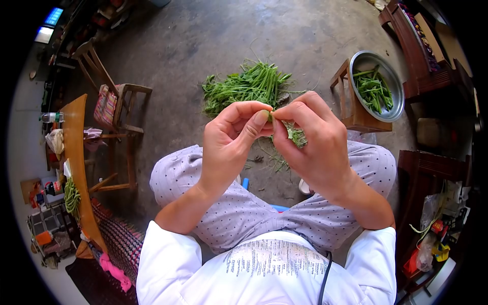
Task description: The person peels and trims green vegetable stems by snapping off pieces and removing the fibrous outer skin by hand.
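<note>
Between my fingertips is a small piece of green stem (270,116), mostly hidden by the fingers. My left hand (230,138) pinches it with thumb and forefinger. From the other side, my right hand (316,145) pinches the same piece, its fingertips meeting the left ones. Beyond the hands, a heap of leafy green stems (249,84) lies on the floor. Some thin green scraps (296,135) lie nearer, partly covered by my right hand. To the right, a metal basin (398,94) holds short lengths of green stem (373,90).
The basin rests on a wooden stool (368,123). At left stand a wooden chair (119,104) and a wooden table (76,147) with a plastic bottle (52,117). Dark wooden furniture (419,81) lines the right side. My knees flank the concrete floor (178,66).
</note>
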